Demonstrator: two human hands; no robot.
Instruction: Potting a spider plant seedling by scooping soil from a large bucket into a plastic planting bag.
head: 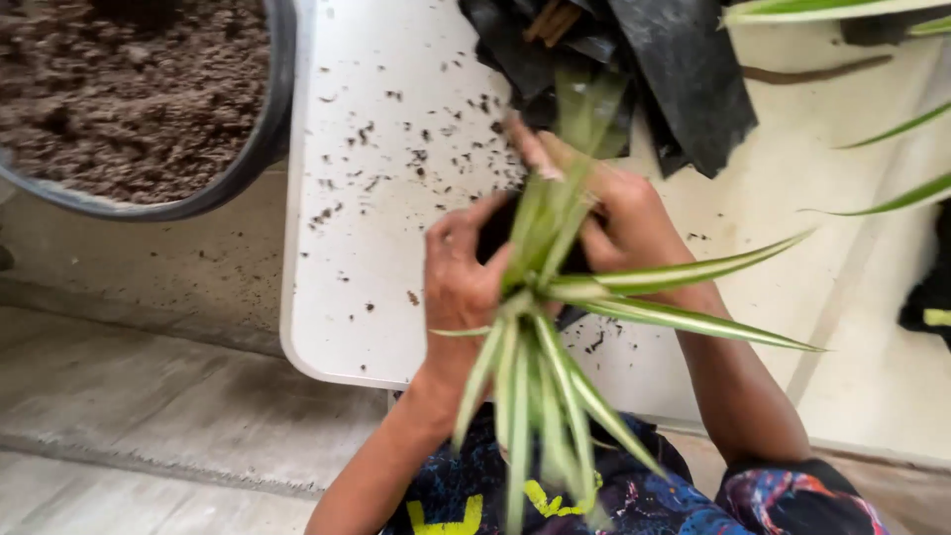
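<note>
Far left there's a big dark tub (260,149) full of brown soil (129,89), hanging partly over the edge of a white table (347,297). The tabletop is sprinkled with loose crumbs of soil (396,149) all over the middle.

Moving right, the left hand (461,272) is curled around the base of a spider plant (540,327), fingers wrapped on the near side. The plant sits right between both hands, just above the table's front edge, with its striped green-and-white leaves fanning down toward the camera and off to the right. Something dark is tucked between the hands, can't really tell what it is.

The right hand (619,213) is closed on the plant's other side, fingers pressing in by the leaf bases.

Behind the hands lies a crumpled black plastic bag (684,79). At the far right edge, more striped leaves (892,198) poke in.
</note>
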